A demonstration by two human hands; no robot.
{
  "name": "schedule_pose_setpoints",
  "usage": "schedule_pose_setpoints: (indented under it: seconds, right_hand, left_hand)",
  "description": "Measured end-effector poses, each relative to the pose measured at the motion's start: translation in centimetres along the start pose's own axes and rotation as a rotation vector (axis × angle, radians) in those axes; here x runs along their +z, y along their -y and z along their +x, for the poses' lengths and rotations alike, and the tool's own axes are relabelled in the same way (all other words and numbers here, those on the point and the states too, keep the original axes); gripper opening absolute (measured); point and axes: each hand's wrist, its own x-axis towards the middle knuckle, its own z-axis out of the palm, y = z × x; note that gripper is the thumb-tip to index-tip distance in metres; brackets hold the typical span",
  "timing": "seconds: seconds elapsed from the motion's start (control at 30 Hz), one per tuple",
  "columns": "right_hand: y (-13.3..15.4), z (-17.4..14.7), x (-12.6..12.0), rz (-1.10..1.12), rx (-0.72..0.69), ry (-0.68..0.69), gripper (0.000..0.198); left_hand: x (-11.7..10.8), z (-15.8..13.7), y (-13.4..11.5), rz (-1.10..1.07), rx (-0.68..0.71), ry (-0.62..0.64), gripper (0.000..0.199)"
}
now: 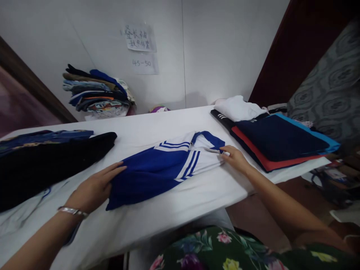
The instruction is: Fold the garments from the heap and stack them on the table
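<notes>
A blue and white jacket (152,168) with white and blue stripes lies lengthwise on the white-covered table, its body folded narrow. The blue collar (210,138) points to the right. My left hand (94,187), with a bracelet at the wrist, rests at the hem end, fingers stretched out over the blue cloth; its thumb is hard to see. At the collar end, my right hand (234,159) pinches the jacket's front edge by the zip between thumb and fingers.
Folded clothes (275,138) in navy, red and light blue lie at the right, with a white garment (239,108) behind. Black trousers (53,161) spread across the left. A tall clothes stack (97,92) stands against the wall. Handwritten papers (140,39) hang above the table (157,223).
</notes>
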Motion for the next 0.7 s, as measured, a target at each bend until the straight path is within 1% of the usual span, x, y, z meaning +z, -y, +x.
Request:
schedule_pose_setpoints:
  seconds: [0.07,0.1,0.17,0.27,0.33,0.43,0.53,0.63,0.7]
  right_hand:
    - [0.6,1.4,1.0,-0.087,-0.034,0.079,0.025]
    - [0.8,2.0,1.5,-0.132,-0.038,0.103,0.023]
    - [1.2,2.9,2.5,-0.208,-0.047,0.09,0.022]
    - [1.2,3.4,3.7,-0.253,-0.122,0.006,0.022]
    - [0.8,3.2,4.4,-0.227,-0.188,0.008,0.024]
    - [0.1,2.5,5.1,-0.142,-0.258,0.038,0.027]
    - [-0.6,2.1,5.2,-0.03,-0.305,0.043,0.034]
    - [-1.1,2.2,5.0,0.086,-0.302,0.072,0.046]
    - [-1.5,2.4,4.8,0.176,-0.252,0.092,0.05]
  left_hand:
    - [-0.4,1.7,-4.0,-0.085,0.046,-0.014,0.051]
    - [-0.4,2.7,-6.2,-0.14,0.091,-0.014,0.047]
    - [0.3,5.0,-10.4,-0.231,0.199,0.002,0.042]
    - [2.3,9.1,-15.7,-0.329,0.316,0.027,0.039]
    - [4.2,12.2,-18.2,-0.349,0.32,0.038,0.038]
    - [7.1,16.6,-21.0,-0.327,0.261,0.075,0.04]
    - [9.8,19.8,-22.8,-0.282,0.226,0.124,0.042]
    - [11.9,21.4,-23.4,-0.241,0.233,0.16,0.043]
    - [12.9,21.8,-23.3,-0.232,0.252,0.167,0.04]
